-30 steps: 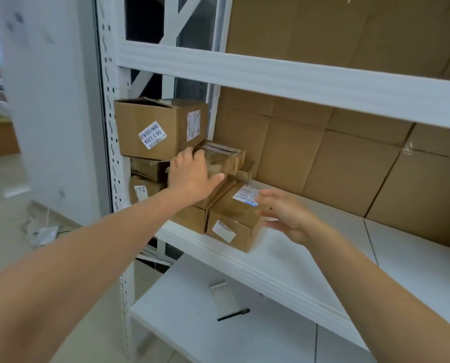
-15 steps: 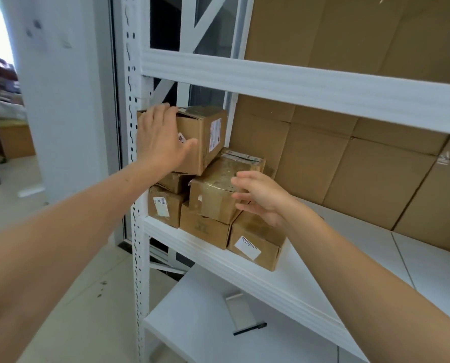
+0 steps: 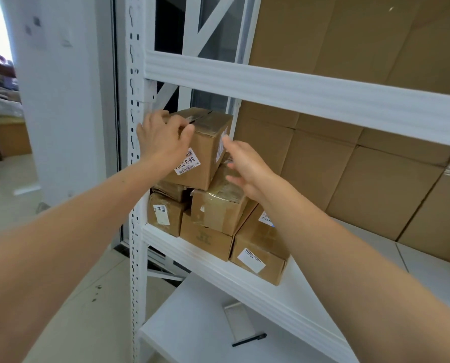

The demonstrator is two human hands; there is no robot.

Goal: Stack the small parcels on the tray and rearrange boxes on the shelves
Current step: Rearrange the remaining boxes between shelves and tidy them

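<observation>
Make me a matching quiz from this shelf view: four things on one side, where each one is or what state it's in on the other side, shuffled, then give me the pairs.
Things
1. top box
2. black pen
3. right hand
4. J4 box

Place or state
A. lies on the lower shelf
B. open, fingers stretched out beside the stack
C. bottom left of the stack, next to the white post
D. gripped at its upper edge by the left hand

Pairs: 1-D, 2-A, 3-B, 4-C
</observation>
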